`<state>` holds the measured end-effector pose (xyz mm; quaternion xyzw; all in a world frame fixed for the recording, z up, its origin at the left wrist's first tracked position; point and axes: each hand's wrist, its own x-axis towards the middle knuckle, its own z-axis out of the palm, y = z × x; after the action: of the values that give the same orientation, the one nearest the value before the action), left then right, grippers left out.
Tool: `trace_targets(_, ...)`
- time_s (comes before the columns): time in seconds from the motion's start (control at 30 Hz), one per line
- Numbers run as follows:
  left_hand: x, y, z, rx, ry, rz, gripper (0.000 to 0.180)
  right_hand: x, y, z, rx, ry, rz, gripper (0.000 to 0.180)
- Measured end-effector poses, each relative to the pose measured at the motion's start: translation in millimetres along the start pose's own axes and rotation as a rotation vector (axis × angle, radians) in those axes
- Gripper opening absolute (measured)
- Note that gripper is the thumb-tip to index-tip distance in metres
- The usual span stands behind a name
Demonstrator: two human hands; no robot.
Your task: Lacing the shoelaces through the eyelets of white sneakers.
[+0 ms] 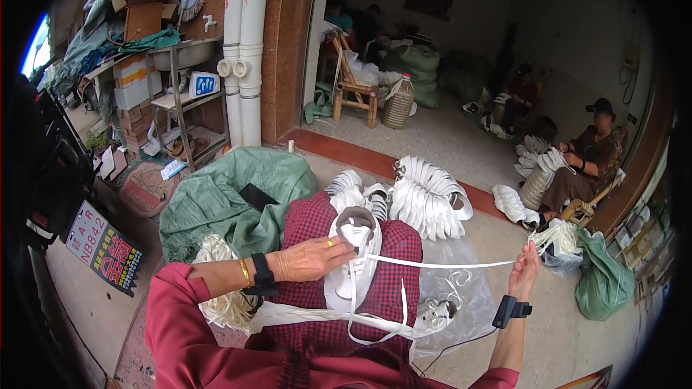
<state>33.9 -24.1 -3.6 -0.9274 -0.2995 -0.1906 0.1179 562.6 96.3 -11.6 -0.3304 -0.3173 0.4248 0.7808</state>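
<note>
A white sneaker with a grey-brown lining lies on my lap, over a red-and-black checked apron. My left hand grips the shoe's left side near the eyelets. Out to the right, my right hand pinches the end of a white shoelace, which runs taut from the shoe's eyelets. The lace's other part hangs in a loose loop below the toe. Across my lap stretches a bundle of cream laces, and a tangled heap of laces sits left of my knee.
A green sack with a black phone on it lies ahead left. White shoe uppers are stacked beyond my knees. Clear plastic lies at right near another shoe. A seated person handles shoes at far right.
</note>
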Motion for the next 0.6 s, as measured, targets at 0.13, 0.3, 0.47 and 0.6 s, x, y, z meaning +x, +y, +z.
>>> trace_targets(0.13, 7, 3, 16, 0.012, 0.047, 0.051, 0.042, -4, -3, -5, -0.044, 0.051, -0.018, 0.043)
trace_targets(0.3, 5, -5, 12, -0.02, 0.084, 0.067, 0.033, -11, 4, 8, -0.101, 0.025, 0.021, 0.043)
trace_targets(0.47, 5, -16, 5, 0.011, -0.038, 0.127, 0.034, -16, 18, 13, -0.106, 0.003, 0.049, 0.043)
trace_targets(0.6, 7, -15, 2, -0.07, -0.037, 0.171, 0.037, -26, 26, 8, -0.111, -0.056, 0.063, 0.044)
